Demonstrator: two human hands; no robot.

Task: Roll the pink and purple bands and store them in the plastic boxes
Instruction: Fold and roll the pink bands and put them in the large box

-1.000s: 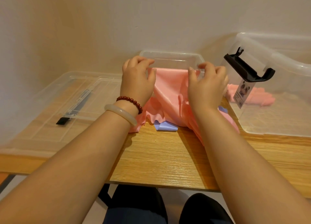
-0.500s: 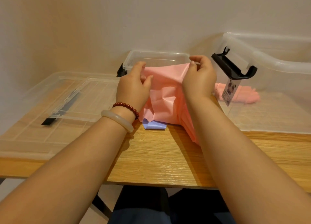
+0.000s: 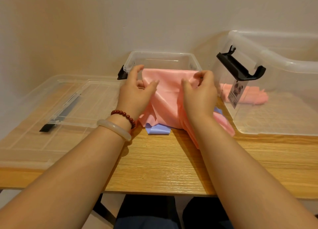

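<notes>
A pink band [image 3: 169,98] is stretched flat in front of the small clear plastic box [image 3: 162,60]. My left hand [image 3: 136,92] grips its left top corner and my right hand [image 3: 200,91] pinches its right top corner. The band's lower end drapes onto the wooden table [image 3: 160,165]. A purple band [image 3: 158,129] lies on the table, mostly hidden under the pink one. A large clear box [image 3: 278,70] at the right holds rolled pink bands [image 3: 249,96].
Two clear lids [image 3: 56,111] with a black latch lie stacked on the table's left part. The large box has a raised black clip handle [image 3: 239,68] and a panda label. A wall stands close behind the boxes.
Both hands have spread apart along the pink band's top edge, pulling it wider and flatter. The small box behind shows more.
</notes>
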